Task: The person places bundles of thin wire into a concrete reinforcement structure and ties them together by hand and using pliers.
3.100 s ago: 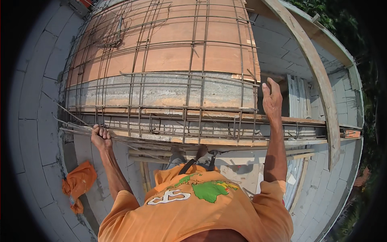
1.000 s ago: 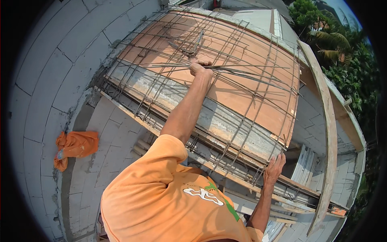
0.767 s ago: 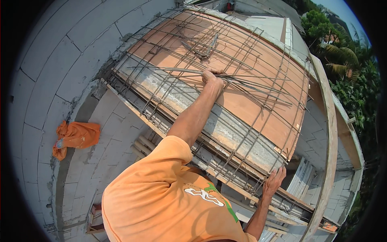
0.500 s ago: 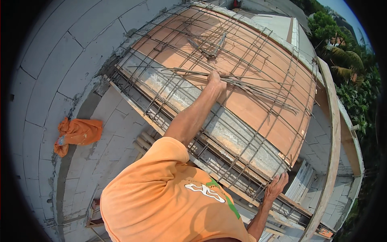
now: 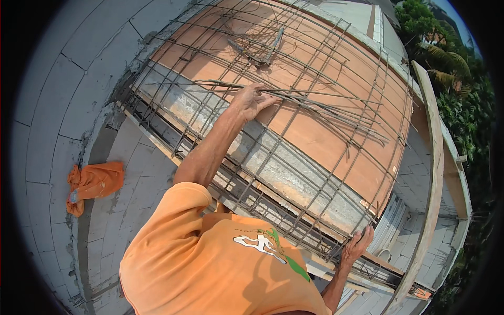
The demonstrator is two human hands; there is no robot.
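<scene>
A loose bundle of thin steel rods (image 5: 331,107) lies slantwise across the rebar mesh (image 5: 310,84). My left hand (image 5: 251,103) rests at the bundle's left part, fingers loosened and stretched apart over the rods. Beyond it, pincers (image 5: 265,55) with two long handles lie on the mesh among tangled thin wire. At the mesh's near right corner, my right hand (image 5: 358,244) leans on the edge with its fingers extended; the spots its fingertips touch are partly hidden.
Under the mesh lie orange-brown boards (image 5: 346,136) and a grey strip (image 5: 283,157). A long timber (image 5: 434,142) crosses on the right. A grey block wall (image 5: 58,105) stands left, with an orange cloth (image 5: 97,181) near it. Rebar cages run along the near edge.
My left hand has loosened its closed grip on the rods and shifted left along them, fingers now spread. The view has moved slightly. My right hand stays at the corner.
</scene>
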